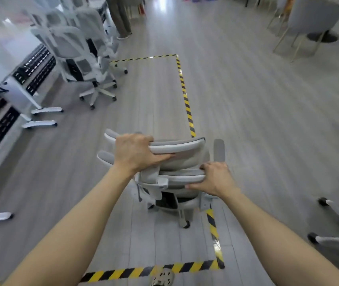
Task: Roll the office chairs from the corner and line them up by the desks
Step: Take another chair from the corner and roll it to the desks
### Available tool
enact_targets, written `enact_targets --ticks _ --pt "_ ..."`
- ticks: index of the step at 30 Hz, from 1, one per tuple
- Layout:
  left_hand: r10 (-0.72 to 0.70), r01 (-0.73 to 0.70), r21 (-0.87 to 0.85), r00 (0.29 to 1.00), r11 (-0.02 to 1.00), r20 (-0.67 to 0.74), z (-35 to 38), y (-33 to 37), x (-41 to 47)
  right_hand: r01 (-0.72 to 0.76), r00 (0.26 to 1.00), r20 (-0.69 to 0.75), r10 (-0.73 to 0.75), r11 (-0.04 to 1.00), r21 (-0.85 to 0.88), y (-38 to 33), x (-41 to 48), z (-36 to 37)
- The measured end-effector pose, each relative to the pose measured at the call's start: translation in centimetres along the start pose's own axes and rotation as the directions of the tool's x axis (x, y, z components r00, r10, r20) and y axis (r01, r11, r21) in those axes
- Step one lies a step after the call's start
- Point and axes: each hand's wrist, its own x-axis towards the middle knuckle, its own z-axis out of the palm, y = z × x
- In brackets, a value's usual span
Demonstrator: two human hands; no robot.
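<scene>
My left hand [136, 151] curls over the headrest [177, 146] of the grey chair [185, 162] in the middle of the frame. My right hand [212, 179] grips the top edge of its back, lower right. The chair stands across the striped floor tape [185, 96]. More chairs [75, 48] stand beside the desks [20, 96] at upper left.

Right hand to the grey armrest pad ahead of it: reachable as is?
Probably yes. The right hand grips the chair at its backrest edge, right beside the armrest pad, nothing between them; it must let go first.
</scene>
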Motion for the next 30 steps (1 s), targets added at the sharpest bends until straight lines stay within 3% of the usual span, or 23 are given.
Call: enact_targets --ticks 8,15,30 --pt "-0.077 0.087 0.033 0.968 0.996 -0.239 -3.2 -7.3 -9.0 0.234 0.953 -0.222 -0.207 0.967 0.1 -8.1 -1.1 5.2" --pt "-0.137 0.174 0.082 0.93 0.981 -0.341 -6.0 -12.0 -15.7 0.366 0.906 -0.269 -0.328 0.925 0.104 -14.6 -2.9 7.5" --pt "-0.076 0.114 0.063 0.901 0.991 -0.427 -10.8 -22.4 -24.6 0.443 0.806 -0.478 -0.35 0.892 0.094 -27.6 -7.1 12.5"
